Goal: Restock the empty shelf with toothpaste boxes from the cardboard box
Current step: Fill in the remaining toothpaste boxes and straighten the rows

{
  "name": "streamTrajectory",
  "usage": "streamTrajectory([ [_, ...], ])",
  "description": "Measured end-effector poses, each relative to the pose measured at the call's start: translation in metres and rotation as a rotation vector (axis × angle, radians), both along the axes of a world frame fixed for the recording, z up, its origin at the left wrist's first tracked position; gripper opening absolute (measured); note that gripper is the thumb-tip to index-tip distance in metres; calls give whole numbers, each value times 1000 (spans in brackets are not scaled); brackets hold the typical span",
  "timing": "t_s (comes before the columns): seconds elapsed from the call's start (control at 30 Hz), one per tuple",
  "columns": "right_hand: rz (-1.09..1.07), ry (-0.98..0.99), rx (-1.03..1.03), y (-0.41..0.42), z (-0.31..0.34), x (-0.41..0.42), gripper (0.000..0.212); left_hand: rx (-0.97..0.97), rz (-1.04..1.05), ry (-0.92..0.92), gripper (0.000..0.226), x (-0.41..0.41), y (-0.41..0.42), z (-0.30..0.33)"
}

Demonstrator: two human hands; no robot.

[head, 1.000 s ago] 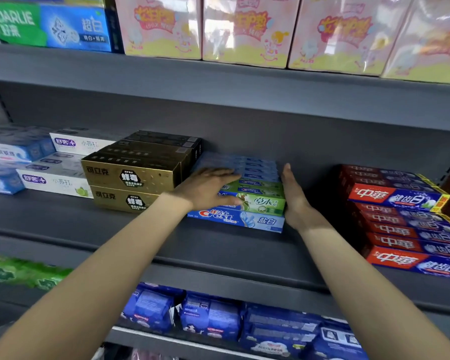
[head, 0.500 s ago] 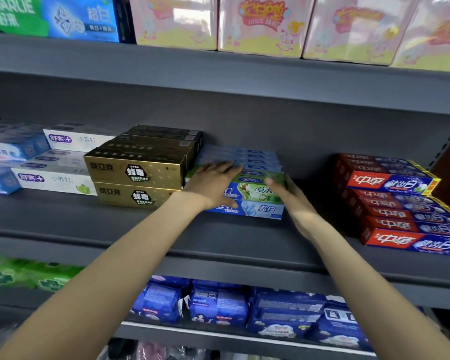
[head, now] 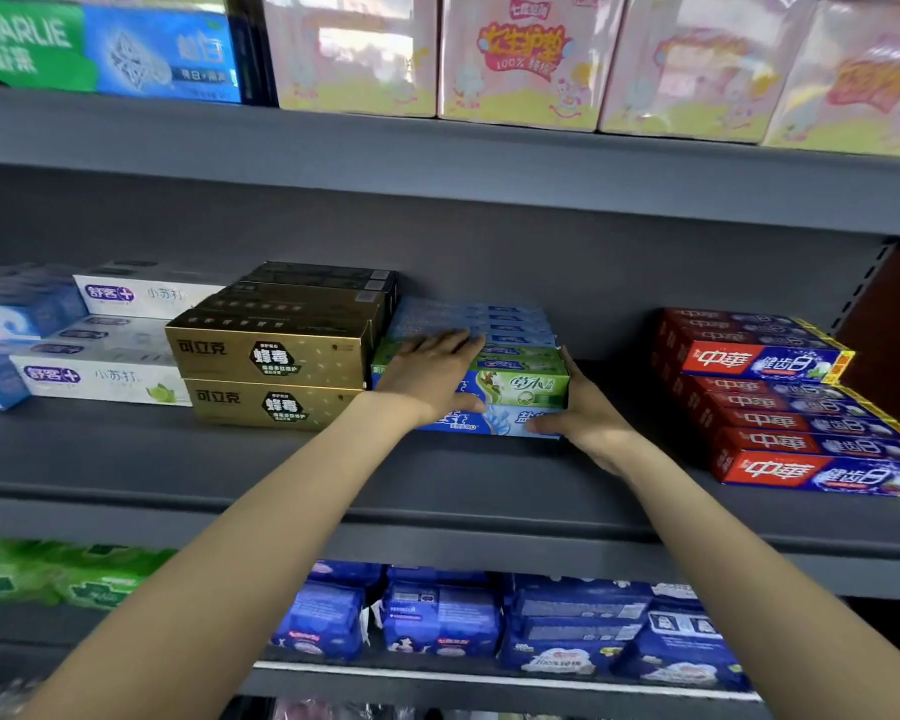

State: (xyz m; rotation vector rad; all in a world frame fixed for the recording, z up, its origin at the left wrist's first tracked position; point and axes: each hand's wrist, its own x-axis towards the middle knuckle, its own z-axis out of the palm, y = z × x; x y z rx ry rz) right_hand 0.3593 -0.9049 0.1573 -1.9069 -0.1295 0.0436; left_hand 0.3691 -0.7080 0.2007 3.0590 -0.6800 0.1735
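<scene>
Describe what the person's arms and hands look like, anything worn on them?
Both arms are bare as far up as the picture shows: no sleeves, gloves, watch or bracelet can be seen. The left hand and right hand show no rings on the parts in view. The fingernails look short and plain, though they are too small to be sure.

I see pink packs [head: 520, 59] along the upper right of the frame, blue wrapped packs [head: 437, 615] at lower centre, and green packs [head: 48, 574] at lower left.
</scene>
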Motion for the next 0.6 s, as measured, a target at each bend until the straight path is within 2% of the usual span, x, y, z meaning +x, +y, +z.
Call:
streamTrajectory([
  [0.17, -110, -18, -99, -1, -2, 0, 107, -65, 66, -51, 88, -5, 0, -2],
  [0.3, -97, 18, -25, 1, -1, -8, 62, -85, 217, -88, 91, -11, -4, -7],
  [0.37, -92, 27, -30, 5, -1, -10, 51, -76, 210, -58, 88, -12, -6, -7],
  [0.5, -122, 35, -52, 7, -1, -8, 48, -74, 193, -11, 87, -11, -6, -3],
  [0.6, -99, 36, -28, 5, 1, -6, 58, -68, 189, -5, 87, -11, -6, -4],
])
